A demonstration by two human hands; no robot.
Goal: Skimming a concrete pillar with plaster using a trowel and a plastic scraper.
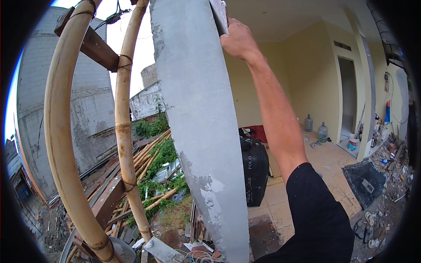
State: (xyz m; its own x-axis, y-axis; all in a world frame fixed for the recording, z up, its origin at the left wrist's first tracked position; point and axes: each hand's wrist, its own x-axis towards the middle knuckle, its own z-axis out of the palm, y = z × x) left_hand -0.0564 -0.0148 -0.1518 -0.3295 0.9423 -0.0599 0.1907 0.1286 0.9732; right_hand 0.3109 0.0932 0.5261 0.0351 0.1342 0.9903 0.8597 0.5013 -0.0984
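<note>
My right hand is raised high and grips a flat metal trowel pressed against the upper right edge of a grey plastered column. The column's surface is smooth grey, with rougher, paler patches lower down. My arm in a black sleeve comes up from the lower right. My left hand is not in view.
Two bamboo scaffold poles tied to a wooden beam stand left of the column. Far below lie planks, bamboo and weeds. To the right, a tiled porch holds a black suitcase, water jugs and a paint bucket.
</note>
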